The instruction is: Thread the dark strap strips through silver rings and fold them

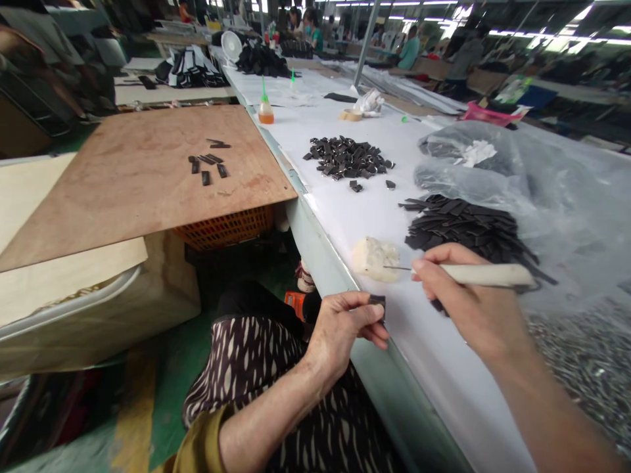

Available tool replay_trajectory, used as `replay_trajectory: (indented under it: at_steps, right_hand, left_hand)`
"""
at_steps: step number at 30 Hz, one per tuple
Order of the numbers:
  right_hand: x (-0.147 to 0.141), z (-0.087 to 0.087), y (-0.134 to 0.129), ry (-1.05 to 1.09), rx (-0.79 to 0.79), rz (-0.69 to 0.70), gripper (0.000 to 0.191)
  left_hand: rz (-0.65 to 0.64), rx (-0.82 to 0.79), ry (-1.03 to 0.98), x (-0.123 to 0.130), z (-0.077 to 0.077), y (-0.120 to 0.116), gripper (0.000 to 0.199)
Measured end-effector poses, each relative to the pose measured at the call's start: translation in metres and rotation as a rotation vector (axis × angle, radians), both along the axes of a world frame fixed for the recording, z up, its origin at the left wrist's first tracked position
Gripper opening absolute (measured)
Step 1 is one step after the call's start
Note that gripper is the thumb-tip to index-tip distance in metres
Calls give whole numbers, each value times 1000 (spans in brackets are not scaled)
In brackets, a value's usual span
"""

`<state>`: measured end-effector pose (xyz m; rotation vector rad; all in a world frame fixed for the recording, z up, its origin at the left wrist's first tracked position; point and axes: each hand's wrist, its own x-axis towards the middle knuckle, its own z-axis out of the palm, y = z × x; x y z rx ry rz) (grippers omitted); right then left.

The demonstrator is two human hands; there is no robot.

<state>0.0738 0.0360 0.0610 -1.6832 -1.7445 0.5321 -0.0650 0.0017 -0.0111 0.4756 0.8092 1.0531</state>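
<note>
One small dark folded strip (pixel 377 303) is pinched in your left grip (pixel 365 315); your right (pixel 428 272), closed, holds a smooth pale-handled thin-tipped tool (pixel 486 274).

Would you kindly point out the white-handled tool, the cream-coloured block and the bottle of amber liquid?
White-handled tool (pixel 480 274): head view, middle of its handle.
Cream-coloured block (pixel 369 259): head view, middle of its body.
Bottle of amber liquid (pixel 266 118): head view, its amber-filled lower part.
</note>
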Motion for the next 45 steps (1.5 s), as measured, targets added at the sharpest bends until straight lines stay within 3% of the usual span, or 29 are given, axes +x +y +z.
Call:
replay_trajectory:
  at_steps: [16,22,27,33,38,45]
  right_hand:
    - [-14,-20,38,-88,-58,58,22]
    - [-6,-16,38,142,-85,43,20]
    - [10,-14,23,472,-101,0,17]
    - [30,-19,-15,791,-172,-7,13]
    - [32,-26,-38,906,-183,-54,9]
    - [28,-26,-45,904,-260,-17,11]
  left_hand:
    - [-25,-48,-17,-5,-6,13,22]
    - [10,-12,0,-7,-6,11,20]
    - [3,-12,-30,-7,-4,8,23]
    - [-51,34,-50,-1,-3,1,21]
    - [-77,59,-44,6,1,-6,18]
    - [-72,68,-24,12,6,-9,19]
